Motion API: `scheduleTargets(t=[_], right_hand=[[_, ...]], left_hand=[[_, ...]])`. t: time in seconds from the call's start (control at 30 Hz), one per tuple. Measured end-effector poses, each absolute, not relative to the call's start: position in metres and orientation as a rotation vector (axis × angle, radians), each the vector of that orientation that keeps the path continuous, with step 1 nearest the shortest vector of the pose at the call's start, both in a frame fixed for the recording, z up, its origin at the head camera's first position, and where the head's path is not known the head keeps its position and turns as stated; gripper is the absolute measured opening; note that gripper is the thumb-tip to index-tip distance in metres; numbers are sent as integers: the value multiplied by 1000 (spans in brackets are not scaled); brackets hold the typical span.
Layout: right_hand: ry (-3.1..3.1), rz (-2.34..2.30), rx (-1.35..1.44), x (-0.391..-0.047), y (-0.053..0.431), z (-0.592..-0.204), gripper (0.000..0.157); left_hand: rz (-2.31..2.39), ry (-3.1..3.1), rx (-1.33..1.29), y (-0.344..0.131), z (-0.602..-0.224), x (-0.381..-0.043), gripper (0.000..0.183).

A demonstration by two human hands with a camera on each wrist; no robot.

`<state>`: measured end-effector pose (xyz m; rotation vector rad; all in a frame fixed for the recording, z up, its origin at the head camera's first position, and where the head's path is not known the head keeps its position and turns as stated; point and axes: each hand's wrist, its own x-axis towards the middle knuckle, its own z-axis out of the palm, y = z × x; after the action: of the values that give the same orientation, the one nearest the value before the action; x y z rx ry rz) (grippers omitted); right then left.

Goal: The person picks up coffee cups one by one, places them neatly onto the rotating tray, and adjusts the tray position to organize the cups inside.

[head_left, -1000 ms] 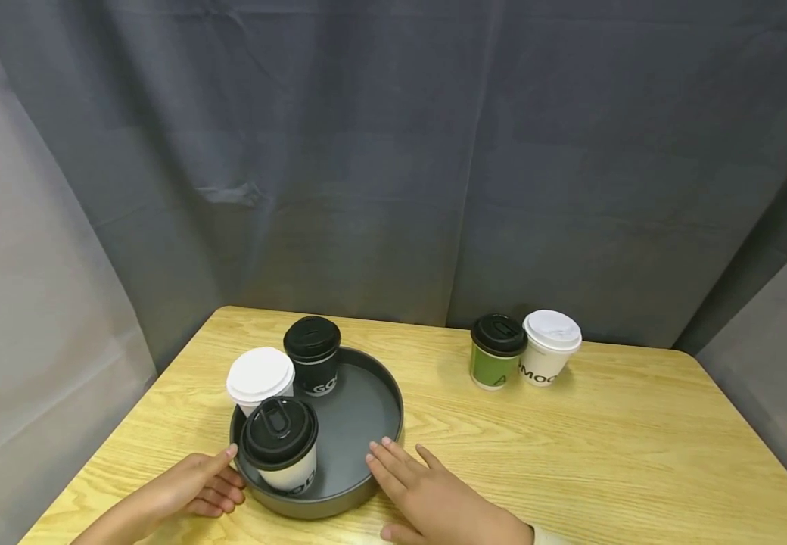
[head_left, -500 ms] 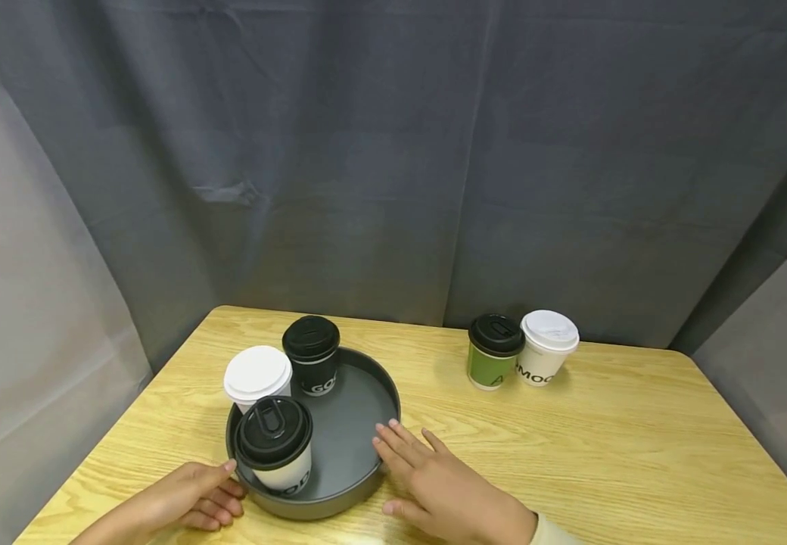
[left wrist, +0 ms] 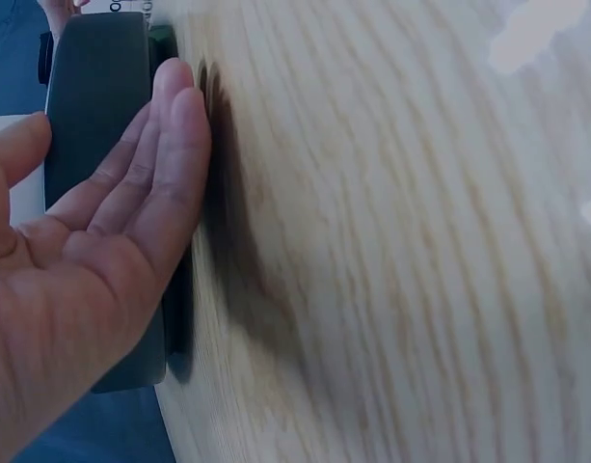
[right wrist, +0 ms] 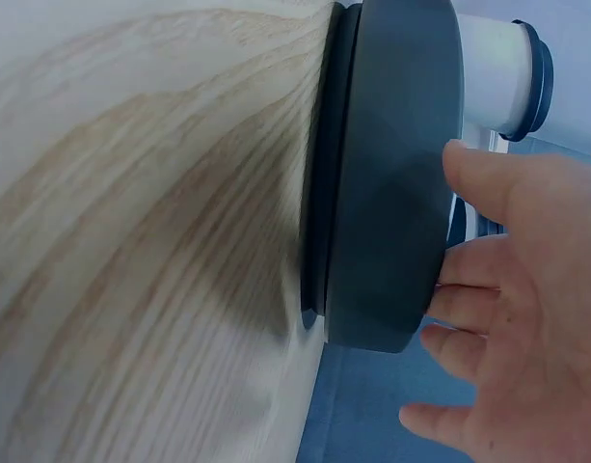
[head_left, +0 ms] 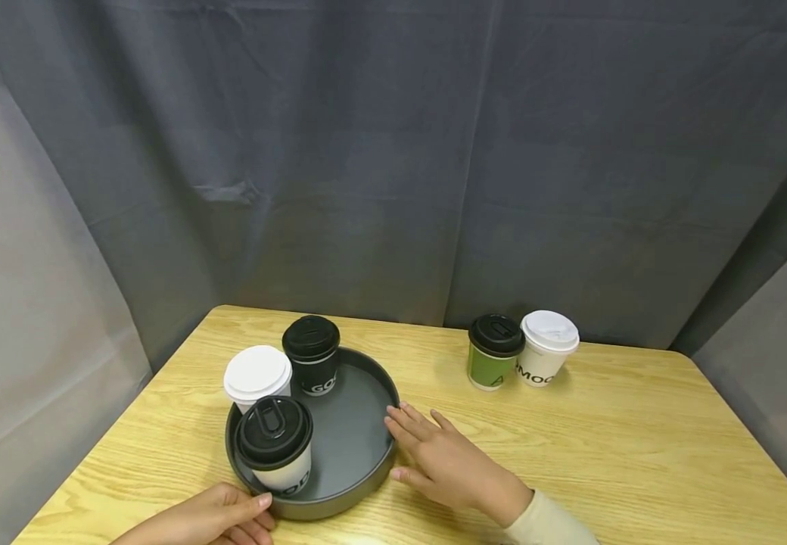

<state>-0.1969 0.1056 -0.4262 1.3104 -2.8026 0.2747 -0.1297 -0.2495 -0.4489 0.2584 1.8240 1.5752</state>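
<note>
A round dark grey tray (head_left: 356,424) stands at the table's front left and bears three lidded paper cups. One is a white cup with a black lid (head_left: 274,439) at the front; behind it are a white-lidded cup (head_left: 257,375) and a black cup (head_left: 313,356). My left hand (head_left: 219,518) is at the tray's front left edge, its thumb tip by the rim and its loosely extended fingers along the outer wall (left wrist: 97,116). At the right side, my right hand (head_left: 444,462) has its outstretched fingertips right at the rim. Both hands are free of any cup.
Toward the back right of the wooden table (head_left: 605,446) stand a green cup with a black lid (head_left: 494,359) and a white cup with a white lid (head_left: 547,348), side by side. A grey curtain (head_left: 393,166) hangs behind the table.
My left hand has slid right along the tray's front edge. My right hand has shifted right and farther back along the rim. The cups keep their places on the tray.
</note>
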Motion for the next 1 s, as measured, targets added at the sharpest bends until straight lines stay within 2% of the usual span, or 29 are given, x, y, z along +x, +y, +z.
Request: scheduleTargets(t=[0.23, 0.5, 1.0], right_hand=[[-2829, 259, 1291, -193, 104, -424, 66], [-2799, 192, 1342, -172, 100, -421, 67], [-2694, 150, 1477, -155, 95, -420, 68]], left_hand=[[1584, 1805, 282, -252, -448, -131, 56], [1625, 1743, 283, -271, -451, -136, 53], [1666, 1784, 134, -286, -451, -141, 57]])
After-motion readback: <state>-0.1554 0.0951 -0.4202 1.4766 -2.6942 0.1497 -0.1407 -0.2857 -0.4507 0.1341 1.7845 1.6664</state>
